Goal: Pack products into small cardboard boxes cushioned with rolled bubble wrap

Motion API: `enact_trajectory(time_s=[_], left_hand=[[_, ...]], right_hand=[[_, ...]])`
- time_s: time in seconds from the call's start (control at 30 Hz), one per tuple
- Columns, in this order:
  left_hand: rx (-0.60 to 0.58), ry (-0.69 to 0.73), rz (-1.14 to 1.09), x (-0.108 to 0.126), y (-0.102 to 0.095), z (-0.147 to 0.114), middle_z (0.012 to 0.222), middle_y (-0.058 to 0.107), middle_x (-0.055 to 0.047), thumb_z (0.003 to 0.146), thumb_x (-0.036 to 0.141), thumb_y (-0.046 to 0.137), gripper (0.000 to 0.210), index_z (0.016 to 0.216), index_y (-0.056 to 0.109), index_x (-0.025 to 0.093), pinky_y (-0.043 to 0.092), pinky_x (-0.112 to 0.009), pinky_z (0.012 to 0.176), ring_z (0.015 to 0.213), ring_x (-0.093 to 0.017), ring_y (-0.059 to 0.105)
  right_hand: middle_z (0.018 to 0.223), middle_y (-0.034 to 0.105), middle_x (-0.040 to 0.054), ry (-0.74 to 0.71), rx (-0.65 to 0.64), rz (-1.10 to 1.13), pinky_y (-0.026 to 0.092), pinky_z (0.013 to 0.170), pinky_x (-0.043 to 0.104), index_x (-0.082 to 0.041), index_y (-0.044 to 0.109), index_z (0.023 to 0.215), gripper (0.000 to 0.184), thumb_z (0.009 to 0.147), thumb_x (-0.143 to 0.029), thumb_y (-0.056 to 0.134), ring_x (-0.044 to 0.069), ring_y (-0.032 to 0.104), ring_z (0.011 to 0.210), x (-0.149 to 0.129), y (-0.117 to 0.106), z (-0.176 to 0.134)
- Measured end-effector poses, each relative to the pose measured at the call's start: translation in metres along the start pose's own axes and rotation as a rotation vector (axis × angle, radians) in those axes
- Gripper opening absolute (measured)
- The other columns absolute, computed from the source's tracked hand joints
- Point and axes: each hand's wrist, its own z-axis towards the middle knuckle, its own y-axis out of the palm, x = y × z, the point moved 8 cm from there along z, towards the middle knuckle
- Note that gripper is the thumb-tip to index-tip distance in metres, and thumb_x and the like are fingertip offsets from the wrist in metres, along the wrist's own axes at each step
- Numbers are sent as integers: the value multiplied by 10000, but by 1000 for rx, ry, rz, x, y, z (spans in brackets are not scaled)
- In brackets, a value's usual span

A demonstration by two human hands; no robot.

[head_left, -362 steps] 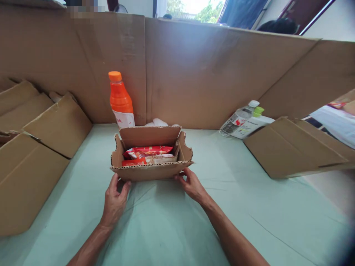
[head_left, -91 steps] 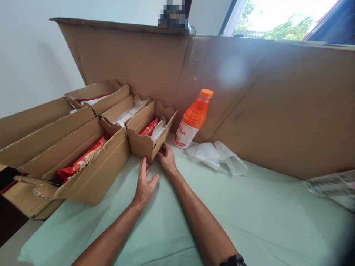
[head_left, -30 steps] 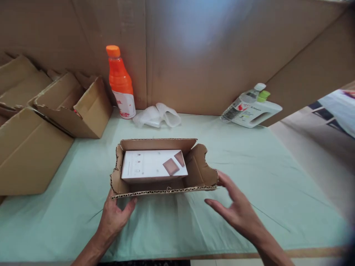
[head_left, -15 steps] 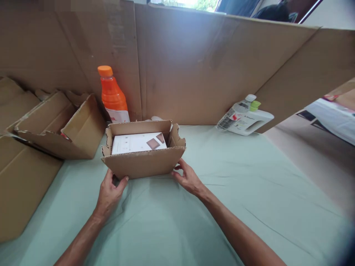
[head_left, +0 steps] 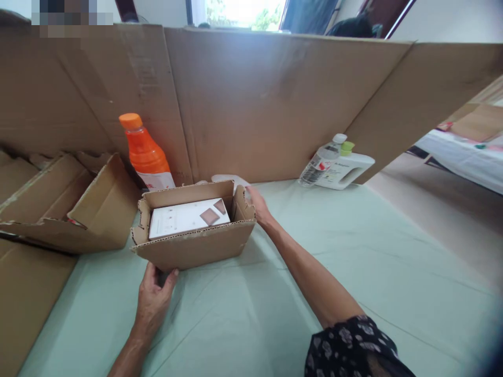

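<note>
An open cardboard box point(head_left: 204, 250) with ragged cut edges sits on the green cloth, slightly turned. Inside it lies a white carton point(head_left: 181, 217) with brown squares printed on its top. My left hand point(head_left: 154, 296) grips the box's front left bottom corner, thumb on the near face and the other fingers mostly hidden around the corner. Past the box's right end, my right hand point(head_left: 258, 205) reaches toward a white object point(head_left: 231, 179) behind the box. Its fingertips are at that object's right end, partly hidden, and most of the object is behind the box.
An orange bottle point(head_left: 147, 152) stands behind the box at left. More open cardboard boxes point(head_left: 106, 209) are on the left. A clear plastic bottle point(head_left: 320, 162) leans by a white jug point(head_left: 346, 170) at right. A tall cardboard wall point(head_left: 251, 104) runs along the back.
My right hand has left the box's front right corner and moved up and around its right end to the white object, more of which shows. My left hand stays at its corner. The view has shifted.
</note>
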Motion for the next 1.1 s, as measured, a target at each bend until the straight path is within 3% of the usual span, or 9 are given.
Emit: enact_trajectory(time_s=[0.13, 0.27, 0.4, 0.53, 0.67, 0.8, 0.93, 1.0, 1.1], left_hand=[[-4, 6, -25, 4, 1, 3, 1082, 662, -86, 806, 463, 685, 504, 1202, 547, 183, 503, -382, 949, 1049, -250, 639], [27, 12, -97, 19, -5, -8, 1307, 603, -137, 819, 386, 675, 625, 1374, 465, 190, 437, -435, 1094, 1225, -263, 590], [73, 0, -53, 26, -23, -47, 1486, 487, -161, 828, 370, 682, 736, 1486, 379, 236, 390, -469, 1155, 1370, -281, 492], [-27, -38, 84, 27, -27, -100, 1473, 520, -131, 838, 379, 662, 630, 1430, 488, 254, 557, -403, 954, 1288, -297, 561], [-110, 16, 170, 39, -23, -129, 1463, 530, -131, 842, 362, 618, 479, 1300, 615, 223, 569, -256, 620, 1261, -314, 575], [-90, 70, 167, 48, -32, -119, 1466, 520, -147, 844, 343, 601, 439, 1258, 640, 201, 544, -238, 572, 1260, -313, 578], [-6, 43, 108, 47, -45, -84, 1467, 518, -145, 844, 328, 621, 545, 1373, 543, 224, 588, -360, 814, 1264, -307, 574], [39, 45, 26, 49, -44, -63, 1486, 495, -157, 836, 309, 636, 633, 1438, 460, 224, 552, -427, 948, 1308, -308, 543], [77, 63, -95, 56, -31, -30, 1488, 481, -176, 829, 292, 646, 670, 1452, 415, 205, 527, -442, 1001, 1313, -296, 540]], right_hand=[[1059, 704, 127, 287, 202, 317, 544, 814, 387, -144, 594, 1228, 574, 943, -565, 327, 237, 659, 926, 26, -56, -69], [776, 684, 60, 512, 146, 533, 520, 605, 334, -159, 641, 1018, 486, 760, -570, 610, 188, 612, 627, 20, -79, -177], [788, 685, 49, 765, -55, 808, 487, 570, 294, -178, 658, 961, 419, 643, -436, 746, 171, 607, 617, -10, -52, -271], [843, 682, 32, 872, -266, 995, 478, 606, 270, -198, 638, 988, 400, 668, -405, 759, 155, 609, 671, -47, -10, -322], [740, 601, -33, 731, -458, 857, 424, 495, 228, -207, 604, 1080, 392, 770, -437, 670, 106, 543, 528, -70, 11, -335], [709, 601, -43, 467, -565, 389, 429, 481, 242, -236, 579, 1293, 457, 872, -412, 574, 123, 554, 508, -72, -17, -322], [719, 672, 12, 254, -426, 56, 515, 637, 329, -209, 679, 1173, 371, 910, -429, 538, 198, 642, 675, -70, -65, -273], [974, 738, 81, 189, -288, 74, 548, 723, 364, -202, 668, 1181, 384, 904, -439, 545, 233, 690, 857, -73, -74, -236], [1352, 631, 159, 151, -80, 169, 558, 844, 421, -190, 586, 1304, 513, 848, -424, 611, 290, 645, 1144, -77, -63, -177]])
